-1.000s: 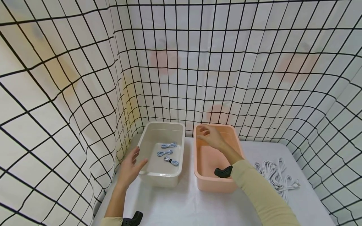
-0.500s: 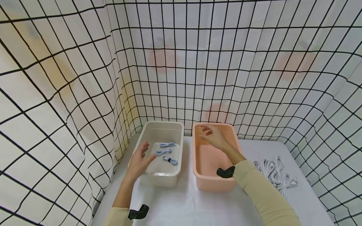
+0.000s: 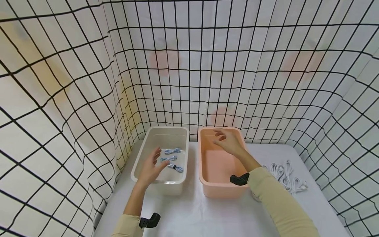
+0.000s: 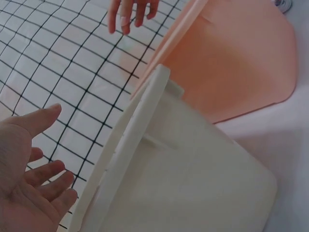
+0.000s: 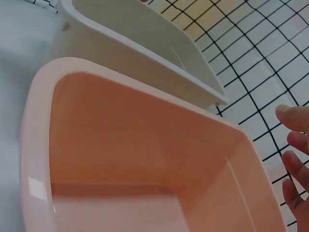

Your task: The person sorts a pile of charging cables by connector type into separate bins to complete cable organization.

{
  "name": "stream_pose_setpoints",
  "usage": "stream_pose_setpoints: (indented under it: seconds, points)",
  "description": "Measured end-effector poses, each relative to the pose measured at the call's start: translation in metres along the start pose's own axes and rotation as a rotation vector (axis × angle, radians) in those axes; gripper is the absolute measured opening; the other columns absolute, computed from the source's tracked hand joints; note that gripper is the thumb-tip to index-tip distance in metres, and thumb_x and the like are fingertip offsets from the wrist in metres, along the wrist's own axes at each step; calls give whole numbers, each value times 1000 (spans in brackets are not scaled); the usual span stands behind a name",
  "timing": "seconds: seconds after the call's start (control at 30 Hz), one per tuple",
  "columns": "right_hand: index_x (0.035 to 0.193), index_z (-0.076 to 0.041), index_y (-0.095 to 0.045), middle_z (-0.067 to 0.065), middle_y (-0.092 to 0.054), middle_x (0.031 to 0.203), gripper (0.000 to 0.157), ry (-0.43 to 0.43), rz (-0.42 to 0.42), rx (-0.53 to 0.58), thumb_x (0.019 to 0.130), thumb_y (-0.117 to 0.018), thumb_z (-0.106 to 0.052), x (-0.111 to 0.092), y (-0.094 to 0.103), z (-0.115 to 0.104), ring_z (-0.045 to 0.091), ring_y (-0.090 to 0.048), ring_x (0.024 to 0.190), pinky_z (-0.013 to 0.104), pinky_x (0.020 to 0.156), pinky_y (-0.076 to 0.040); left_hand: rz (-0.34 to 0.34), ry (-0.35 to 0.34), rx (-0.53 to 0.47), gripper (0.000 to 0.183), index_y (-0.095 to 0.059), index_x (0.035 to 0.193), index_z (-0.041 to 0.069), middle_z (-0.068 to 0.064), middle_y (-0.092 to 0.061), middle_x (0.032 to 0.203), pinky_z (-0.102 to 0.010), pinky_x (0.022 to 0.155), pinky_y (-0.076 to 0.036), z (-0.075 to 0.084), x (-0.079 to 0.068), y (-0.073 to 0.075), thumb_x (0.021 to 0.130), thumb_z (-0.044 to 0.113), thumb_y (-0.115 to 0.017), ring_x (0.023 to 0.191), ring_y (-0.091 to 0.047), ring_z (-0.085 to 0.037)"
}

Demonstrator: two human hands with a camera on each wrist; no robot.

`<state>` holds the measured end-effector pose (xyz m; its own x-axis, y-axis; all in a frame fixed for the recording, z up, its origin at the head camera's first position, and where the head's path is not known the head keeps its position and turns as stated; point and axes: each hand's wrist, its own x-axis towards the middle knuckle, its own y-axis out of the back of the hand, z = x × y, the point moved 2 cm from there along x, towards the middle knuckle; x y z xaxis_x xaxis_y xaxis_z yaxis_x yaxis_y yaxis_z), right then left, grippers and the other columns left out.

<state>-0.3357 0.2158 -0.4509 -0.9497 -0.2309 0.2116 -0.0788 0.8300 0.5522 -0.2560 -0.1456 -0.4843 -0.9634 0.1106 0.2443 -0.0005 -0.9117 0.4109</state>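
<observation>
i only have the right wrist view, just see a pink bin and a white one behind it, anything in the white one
Observer: Yes, three small coiled blue cables lie on the floor of the white bin.
Operator: where's the left hand
Observer: The left hand is over the white bin's near end, fingers straight, holding nothing.
Operator: anything else on the table
Observer: A heap of white cables lies on the table right of the pink bin.
</observation>
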Motion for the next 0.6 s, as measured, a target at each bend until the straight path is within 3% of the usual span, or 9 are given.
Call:
stream_pose_setpoints:
  seconds: [0.43,0.6]
  points:
    - [150,-8,-54,20,-60,132,58,-43,28,-24,96,-77,-17,-10,15,10,35,-60,110,49,86,-57,-53,35,-29,76,-39,157,2,-23,-47,153,-50,117,-36,3,7,-21,94,16,-79,141,-45,-39]
    - [151,-13,-54,16,-58,133,60,-90,32,-26,96,-77,-23,-15,22,14,34,-58,113,49,86,-57,-67,-2,-56,76,-39,156,0,-26,-48,151,-52,116,-37,4,10,-29,93,15,-79,140,-46,-42]
